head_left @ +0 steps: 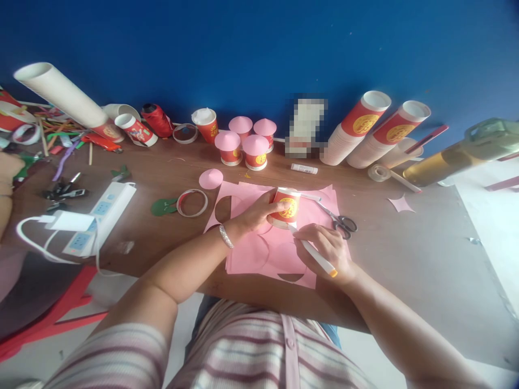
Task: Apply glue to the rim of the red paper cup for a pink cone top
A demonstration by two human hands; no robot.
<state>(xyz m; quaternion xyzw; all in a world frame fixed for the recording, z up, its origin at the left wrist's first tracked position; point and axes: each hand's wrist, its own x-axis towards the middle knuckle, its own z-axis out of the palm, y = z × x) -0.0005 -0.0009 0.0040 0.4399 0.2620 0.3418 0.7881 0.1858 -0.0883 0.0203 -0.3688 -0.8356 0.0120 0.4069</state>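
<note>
My left hand is closed around a red paper cup with a yellow round emblem, holding it above pink paper sheets. In my right hand is a slim white utility knife with an orange end. Its tip is close to the cup's lower edge; whether it touches I cannot tell. Black-handled scissors lie on the sheets just beyond my right hand. Left of the sheets are a cut cup ring, a green paper piece and a loose pink cone.
Several short red cups with pink cone tops stand at the back. Stacked cups lean against the blue wall, near a bottle and tape roll. A glue stick lies behind the sheets. A power strip is left.
</note>
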